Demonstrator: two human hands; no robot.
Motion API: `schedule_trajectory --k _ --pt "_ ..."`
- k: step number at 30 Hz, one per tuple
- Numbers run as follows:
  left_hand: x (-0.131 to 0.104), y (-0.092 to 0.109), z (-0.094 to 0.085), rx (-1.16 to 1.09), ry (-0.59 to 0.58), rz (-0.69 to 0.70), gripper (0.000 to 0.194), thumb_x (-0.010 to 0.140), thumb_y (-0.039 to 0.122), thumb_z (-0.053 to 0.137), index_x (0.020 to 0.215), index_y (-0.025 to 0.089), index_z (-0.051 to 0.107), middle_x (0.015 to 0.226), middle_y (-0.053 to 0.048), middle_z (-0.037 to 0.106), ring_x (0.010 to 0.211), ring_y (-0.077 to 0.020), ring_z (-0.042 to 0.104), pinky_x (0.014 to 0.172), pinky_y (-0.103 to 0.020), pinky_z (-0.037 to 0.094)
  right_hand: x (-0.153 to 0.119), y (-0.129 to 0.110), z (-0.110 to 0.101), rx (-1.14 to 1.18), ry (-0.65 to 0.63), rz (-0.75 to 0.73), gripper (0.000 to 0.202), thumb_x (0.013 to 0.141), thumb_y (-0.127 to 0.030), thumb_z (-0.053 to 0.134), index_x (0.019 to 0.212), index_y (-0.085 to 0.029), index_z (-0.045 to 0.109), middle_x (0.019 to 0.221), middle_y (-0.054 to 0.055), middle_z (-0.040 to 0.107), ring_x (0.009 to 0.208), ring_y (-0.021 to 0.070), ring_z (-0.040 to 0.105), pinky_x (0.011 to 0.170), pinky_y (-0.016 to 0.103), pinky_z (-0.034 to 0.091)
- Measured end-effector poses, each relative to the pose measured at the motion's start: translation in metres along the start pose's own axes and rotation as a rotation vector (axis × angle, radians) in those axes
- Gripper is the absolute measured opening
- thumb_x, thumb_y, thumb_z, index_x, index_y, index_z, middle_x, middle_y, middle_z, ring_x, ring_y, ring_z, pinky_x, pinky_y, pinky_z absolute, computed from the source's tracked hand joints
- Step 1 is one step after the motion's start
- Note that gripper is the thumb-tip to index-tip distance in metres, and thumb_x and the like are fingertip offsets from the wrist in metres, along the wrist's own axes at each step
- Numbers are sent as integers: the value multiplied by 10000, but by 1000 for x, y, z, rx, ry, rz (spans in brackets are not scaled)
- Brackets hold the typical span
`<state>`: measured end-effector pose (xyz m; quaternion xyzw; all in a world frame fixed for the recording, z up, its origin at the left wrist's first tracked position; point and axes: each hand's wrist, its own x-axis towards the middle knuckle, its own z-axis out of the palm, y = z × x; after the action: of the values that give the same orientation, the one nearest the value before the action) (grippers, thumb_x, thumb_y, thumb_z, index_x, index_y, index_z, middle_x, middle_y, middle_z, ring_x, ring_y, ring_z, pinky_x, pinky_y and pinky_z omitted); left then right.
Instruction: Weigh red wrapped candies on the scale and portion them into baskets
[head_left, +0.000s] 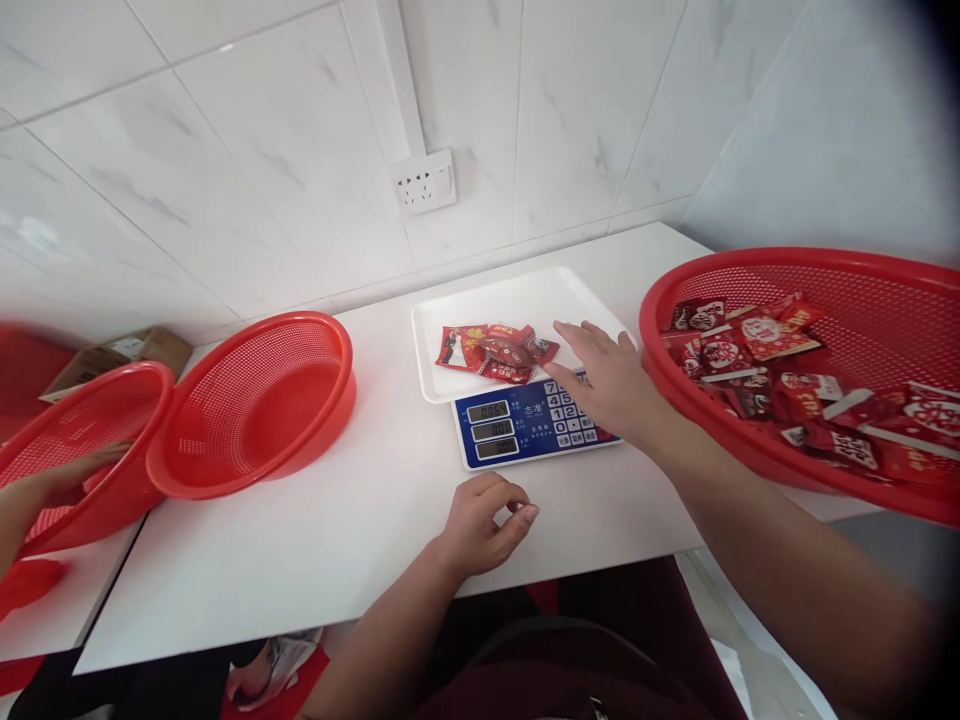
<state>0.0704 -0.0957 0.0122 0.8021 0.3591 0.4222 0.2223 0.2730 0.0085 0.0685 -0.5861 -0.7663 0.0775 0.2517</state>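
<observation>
A blue-and-white digital scale (525, 422) carries a white tray (442, 300) on top. Several red candy packets (499, 350) lie in a small pile on the tray. My right hand (604, 378) hovers over the tray's right side and the keypad, fingers spread and holding nothing, just right of the packets. In front of the scale, my left hand (487, 525) is loosely curled above the table, with the thumb near the index finger and nothing visible in it. At my right stands a large red perforated basket (825, 262) with many red snack packets (765, 350).
On the white table (300, 560), another red basket (262, 400) stands left of the scale. Farther left, a co-worker's hand (75, 475) reaches into a second red basket (142, 390). A cardboard box (142, 350) sits behind it. A socket (425, 183) is on the tiled wall.
</observation>
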Motion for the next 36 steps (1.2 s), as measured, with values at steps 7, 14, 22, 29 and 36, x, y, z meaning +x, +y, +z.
schedule_trajectory --k 7,14,22,29,36 --pt "-1 1 1 -14 -11 10 172 884 249 500 752 186 589 644 -38 648 588 -131 580 555 -244 466 -43 11 -3 113 180 -13 446 923 -422 398 1298 -204 503 1298 116 582 1280 291 458 1053 499 361" --pt "-1 0 2 -8 -28 10 168 882 246 502 756 183 595 644 -38 646 592 -132 581 555 -241 467 -58 17 -4 116 207 18 397 914 -393 410 1231 -215 569 1208 107 637 1186 285 535 1005 476 417" --pt "-1 0 1 24 -28 -19 185 889 256 489 758 184 596 637 -40 641 590 -136 581 554 -240 466 10 -3 -12 25 54 -55 350 906 -327 419 1167 -211 623 1173 81 659 1151 271 526 971 430 408" --pt "-2 0 -1 36 18 -29 180 884 253 494 750 186 593 631 -39 636 588 -137 585 546 -239 465 41 -11 -2 -135 -157 57 366 864 -274 487 1215 -231 582 1109 88 673 1075 279 551 884 386 411" --pt "-2 3 -1 23 19 31 148 874 219 503 760 182 590 632 -34 632 582 -131 578 539 -228 453 33 -6 -12 147 56 166 279 852 -190 464 1079 -223 623 1106 72 637 975 214 629 825 324 478"
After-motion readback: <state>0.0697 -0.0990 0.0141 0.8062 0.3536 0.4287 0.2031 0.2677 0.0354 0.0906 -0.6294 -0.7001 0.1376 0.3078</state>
